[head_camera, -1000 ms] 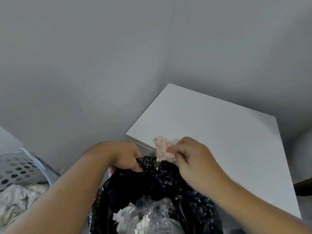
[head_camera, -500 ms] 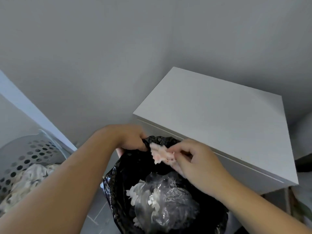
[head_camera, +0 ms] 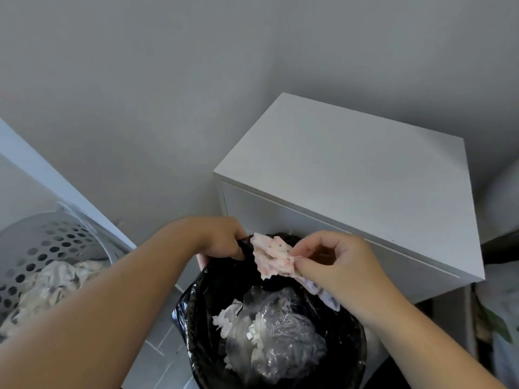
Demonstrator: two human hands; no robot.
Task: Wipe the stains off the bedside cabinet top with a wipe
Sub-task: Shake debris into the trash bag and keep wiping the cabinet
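The white bedside cabinet (head_camera: 356,175) stands in the corner, its top plain white with no stain that I can make out. My right hand (head_camera: 334,265) pinches a crumpled, pink-stained wipe (head_camera: 271,255) above the open mouth of a bin lined with a black bag (head_camera: 196,313). My left hand (head_camera: 222,238) grips the far rim of that bag, just left of the wipe. Inside the bin lie crumpled clear plastic and white scraps.
A perforated grey laundry basket (head_camera: 53,242) with pale cloth in it sits at the left on the grey tiled floor. Grey walls close off the back. Green leaves (head_camera: 497,324) show at the lower right, beside the cabinet.
The view has tilted down, so the bin and cabinet front show more fully. The wipe has moved from the cabinet's edge to over the bin mouth and has unfolded a little.
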